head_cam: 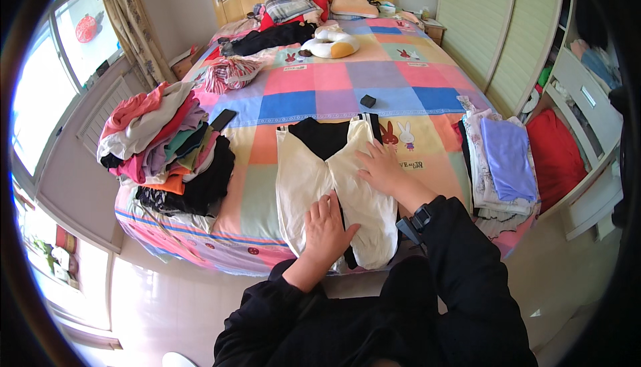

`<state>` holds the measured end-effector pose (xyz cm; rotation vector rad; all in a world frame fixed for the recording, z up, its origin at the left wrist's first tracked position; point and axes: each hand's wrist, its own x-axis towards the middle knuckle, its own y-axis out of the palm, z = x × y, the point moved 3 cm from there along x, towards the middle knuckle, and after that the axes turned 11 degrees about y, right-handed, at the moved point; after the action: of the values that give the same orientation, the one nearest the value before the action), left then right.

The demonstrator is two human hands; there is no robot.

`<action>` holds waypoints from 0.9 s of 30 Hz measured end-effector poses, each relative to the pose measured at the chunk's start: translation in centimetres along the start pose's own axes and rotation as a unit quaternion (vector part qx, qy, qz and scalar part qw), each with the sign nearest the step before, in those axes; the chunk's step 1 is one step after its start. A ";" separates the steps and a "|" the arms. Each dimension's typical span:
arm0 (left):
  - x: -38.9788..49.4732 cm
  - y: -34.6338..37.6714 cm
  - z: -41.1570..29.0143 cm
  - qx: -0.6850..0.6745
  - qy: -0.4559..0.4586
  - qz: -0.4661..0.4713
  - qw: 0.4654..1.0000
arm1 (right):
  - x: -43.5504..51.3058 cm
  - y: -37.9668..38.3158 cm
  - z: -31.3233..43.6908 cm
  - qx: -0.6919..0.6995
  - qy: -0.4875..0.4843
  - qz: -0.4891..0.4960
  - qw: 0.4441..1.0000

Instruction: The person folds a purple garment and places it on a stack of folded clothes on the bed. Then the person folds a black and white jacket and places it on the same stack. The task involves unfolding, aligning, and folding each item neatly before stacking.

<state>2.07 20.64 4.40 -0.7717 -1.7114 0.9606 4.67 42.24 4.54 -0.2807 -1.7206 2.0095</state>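
Note:
A cream and black garment (300, 176) lies spread at the near edge of the bed, its two cream panels over a black layer. My left hand (325, 229) rests flat on its lower middle, fingers apart. Higher up, my right hand (380, 166) lies on the right cream panel with spread fingers; a dark watch (422, 215) is on that wrist. Neither hand grips the cloth. To the left stands a tall pile of mixed clothes (170, 141). On the right is a stack of folded clothes with a lavender piece (508, 159) on top.
A phone (223, 120) lies beside the clothes pile. Beyond the garment are a small black box (368, 101), a striped bundle (230, 74), a white neck pillow (330, 44) and black clothing (273, 38). An open wardrobe (576, 106) stands at the right, windows at the left.

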 end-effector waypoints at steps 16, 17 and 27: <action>-0.9 1.4 2.3 0.040 -0.136 0.061 0.988 | -6.1 3.2 4.4 -0.046 -0.039 -0.054 0.997; -0.7 1.3 2.5 0.022 -0.152 0.076 0.985 | -6.1 3.3 4.4 -0.054 -0.040 -0.060 0.996; -0.9 1.6 1.4 0.055 -0.160 0.114 0.979 | -6.4 3.6 4.4 -0.029 -0.045 -0.111 0.992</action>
<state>1.11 20.31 2.27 -0.7843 -1.8505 1.3881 7.47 35.01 0.93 -0.0161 -1.7812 1.8385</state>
